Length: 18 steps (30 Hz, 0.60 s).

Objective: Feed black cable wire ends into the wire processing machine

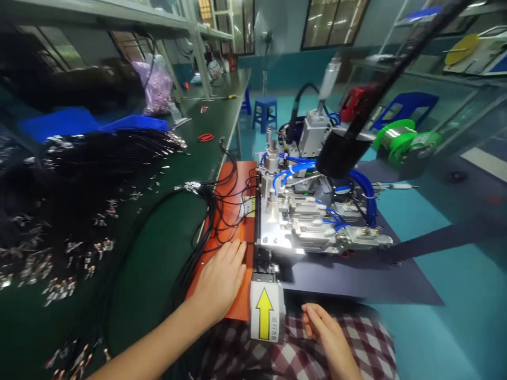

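My left hand rests palm down on the orange board, its fingers close together on a thin black cable beside the machine's edge; what is under the fingertips is hidden. Several black cables run across the board from the left. The metal machine with blue air tubes stands just right of the board. A white cover with a yellow arrow lies between my hands. My right hand hovers above the checkered cloth, thumb and fingers pressed together; anything between them is too small to tell.
On the green table at left lie heaps of black cables with metal ends, blue trays and red pliers. A green spool stands at the right. A dark pole crosses the upper right. Blue stools stand behind.
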Each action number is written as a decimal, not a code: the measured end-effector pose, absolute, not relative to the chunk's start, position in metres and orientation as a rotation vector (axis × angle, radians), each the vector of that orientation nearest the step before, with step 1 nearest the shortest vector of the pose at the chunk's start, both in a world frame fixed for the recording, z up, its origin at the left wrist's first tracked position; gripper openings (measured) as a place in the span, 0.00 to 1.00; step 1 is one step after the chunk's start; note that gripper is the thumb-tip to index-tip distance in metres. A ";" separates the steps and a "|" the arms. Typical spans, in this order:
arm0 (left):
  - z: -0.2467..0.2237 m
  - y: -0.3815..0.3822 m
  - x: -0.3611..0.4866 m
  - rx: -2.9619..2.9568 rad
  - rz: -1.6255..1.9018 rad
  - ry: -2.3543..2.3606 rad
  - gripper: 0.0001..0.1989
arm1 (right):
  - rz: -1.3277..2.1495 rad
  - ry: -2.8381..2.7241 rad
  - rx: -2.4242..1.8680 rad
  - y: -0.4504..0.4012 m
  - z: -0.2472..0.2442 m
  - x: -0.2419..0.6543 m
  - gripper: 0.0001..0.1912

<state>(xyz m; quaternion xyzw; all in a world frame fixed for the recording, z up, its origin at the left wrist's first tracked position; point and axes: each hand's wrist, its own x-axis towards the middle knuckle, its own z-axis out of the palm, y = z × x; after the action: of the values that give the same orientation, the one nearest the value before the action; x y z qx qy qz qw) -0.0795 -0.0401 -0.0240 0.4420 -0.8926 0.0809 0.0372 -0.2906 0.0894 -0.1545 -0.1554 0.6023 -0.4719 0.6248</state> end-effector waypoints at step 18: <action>0.080 -0.081 -0.008 0.231 0.181 -3.575 0.07 | -0.908 1.530 -0.329 0.103 -0.134 -0.320 0.37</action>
<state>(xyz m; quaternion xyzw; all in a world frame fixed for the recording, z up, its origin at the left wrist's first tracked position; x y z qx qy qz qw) -0.0075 -0.0807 0.0801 0.0629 -0.9720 0.0493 -0.2207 -0.3195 0.1033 -0.1344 -0.1428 0.6649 -0.3947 0.6178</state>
